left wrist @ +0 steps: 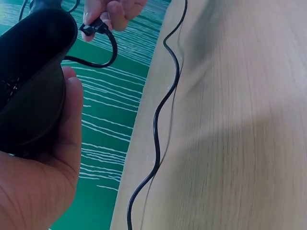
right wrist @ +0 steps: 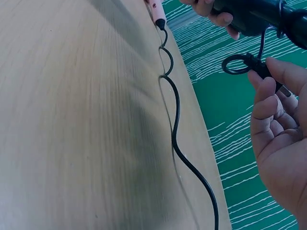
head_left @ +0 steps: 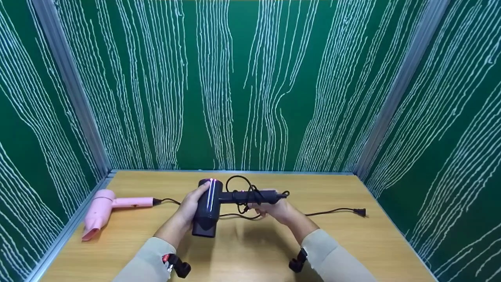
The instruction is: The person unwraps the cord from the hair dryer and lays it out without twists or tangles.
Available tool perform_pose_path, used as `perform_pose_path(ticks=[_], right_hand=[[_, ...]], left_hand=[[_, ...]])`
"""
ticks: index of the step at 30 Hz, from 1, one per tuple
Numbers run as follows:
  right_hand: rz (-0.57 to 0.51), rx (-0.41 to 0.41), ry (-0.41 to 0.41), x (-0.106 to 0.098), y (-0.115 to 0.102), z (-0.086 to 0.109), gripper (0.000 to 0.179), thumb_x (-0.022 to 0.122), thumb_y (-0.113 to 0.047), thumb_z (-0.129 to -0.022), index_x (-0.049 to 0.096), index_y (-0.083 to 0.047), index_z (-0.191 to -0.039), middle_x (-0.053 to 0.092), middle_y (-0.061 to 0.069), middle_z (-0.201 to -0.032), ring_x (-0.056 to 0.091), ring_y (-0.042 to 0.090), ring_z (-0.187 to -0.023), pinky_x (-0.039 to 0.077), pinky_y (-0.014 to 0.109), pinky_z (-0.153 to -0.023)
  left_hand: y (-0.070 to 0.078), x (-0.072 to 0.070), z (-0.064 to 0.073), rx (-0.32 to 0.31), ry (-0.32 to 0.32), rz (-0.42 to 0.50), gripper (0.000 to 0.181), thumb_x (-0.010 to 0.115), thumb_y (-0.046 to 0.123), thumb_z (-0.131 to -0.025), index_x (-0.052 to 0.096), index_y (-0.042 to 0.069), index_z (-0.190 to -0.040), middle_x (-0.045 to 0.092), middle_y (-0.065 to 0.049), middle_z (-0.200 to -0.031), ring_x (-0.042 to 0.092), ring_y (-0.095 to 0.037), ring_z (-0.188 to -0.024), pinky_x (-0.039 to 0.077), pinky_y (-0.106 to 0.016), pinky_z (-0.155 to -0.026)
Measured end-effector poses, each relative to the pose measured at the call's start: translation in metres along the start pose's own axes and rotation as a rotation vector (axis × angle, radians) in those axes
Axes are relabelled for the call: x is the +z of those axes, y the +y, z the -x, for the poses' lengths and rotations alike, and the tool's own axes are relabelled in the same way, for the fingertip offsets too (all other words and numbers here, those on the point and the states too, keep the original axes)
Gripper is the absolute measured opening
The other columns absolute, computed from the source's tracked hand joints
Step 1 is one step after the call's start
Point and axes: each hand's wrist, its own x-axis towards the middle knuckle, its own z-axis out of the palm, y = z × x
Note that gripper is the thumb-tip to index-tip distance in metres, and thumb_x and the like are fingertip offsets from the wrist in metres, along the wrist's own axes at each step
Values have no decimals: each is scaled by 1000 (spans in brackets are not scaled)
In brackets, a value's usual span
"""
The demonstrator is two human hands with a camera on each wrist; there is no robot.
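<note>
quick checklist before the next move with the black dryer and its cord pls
1. Left hand holds the black hair dryer by its head: ok.
2. Right hand grips the handle end, cord loops wound there: ok.
3. Black dryer's plug end pinched in the right fingers: ok.
4. Loops snug on the handle: cannot tell; they look loose.
5. Pink hair dryer lies apart at the table's left edge: ok.
6. Pink dryer's cord runs beneath the hands, near the loops: not ok, could snag.

Left hand [head_left: 190,206] grips black hair dryer [head_left: 209,207] head; right hand [head_left: 274,209] holds cord-wrapped handle; pink hair dryer [head_left: 107,207] on table [head_left: 250,250].
</note>
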Motion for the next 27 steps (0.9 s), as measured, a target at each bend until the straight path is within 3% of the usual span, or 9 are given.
perform_pose_path(ticks=[2, 4, 8, 11, 13, 19, 27], right_hand=[[9, -29, 5, -3, -2, -2, 5, 76, 2, -91, 72, -1, -93, 68, 1, -75, 58, 17, -69, 52, 27, -63], [8, -42, 24, -7, -4, -3, 16, 67, 11, -83, 72, -1, -93, 68, 0, -73, 60, 14, -67, 53, 25, -61], [-34, 16, 93, -15, -9, -8, 34, 61, 16, -80, 78, 4, -108, 74, -3, -77, 64, 10, -65, 53, 23, -59], [-30, 54, 136, -19, -14, -12, 27, 73, 14, -90, 80, 6, -115, 79, -2, -83, 69, 8, -68, 56, 22, -60], [6, 53, 151, -23, -17, -13, 28, 79, 12, -90, 80, 8, -117, 82, 0, -87, 73, 8, -74, 59, 21, -64], [146, -16, 198, -33, -25, -18, 29, 80, 6, -93, 78, 14, -121, 86, 9, -99, 75, 5, -84, 61, 18, -74], [218, -17, 194, -44, -37, -20, 25, 88, -6, -95, 83, 2, -119, 84, -1, -88, 69, 9, -69, 56, 21, -60]], left_hand=[[0, 0, 0, -3, -17, 10, 73, 51, 60, -116, 52, -1, -156, 73, -8, -110, 73, -20, -92, 64, -34, -79], [-1, 0, 0, -12, -23, 12, 72, 51, 60, -116, 52, 0, -155, 72, -7, -110, 73, -20, -92, 64, -34, -79], [-1, -1, 1, -21, -21, 6, 73, 52, 60, -116, 51, -1, -156, 72, -8, -111, 73, -20, -93, 65, -35, -80], [-3, -3, 0, -22, -16, 3, 73, 53, 60, -115, 52, -1, -155, 72, -8, -110, 73, -20, -92, 65, -35, -79], [-3, -4, -1, -27, -7, 1, 73, 54, 61, -115, 53, -1, -155, 73, -8, -110, 73, -20, -92, 64, -34, -79], [-4, -7, -1, -66, 10, -22, 81, 56, 67, -112, 48, 3, -161, 72, -12, -119, 74, -23, -97, 65, -36, -82], [-4, -10, 0, -86, -13, -2, 81, 56, 66, -112, 47, 1, -159, 72, -10, -113, 73, -22, -93, 66, -39, -80]])
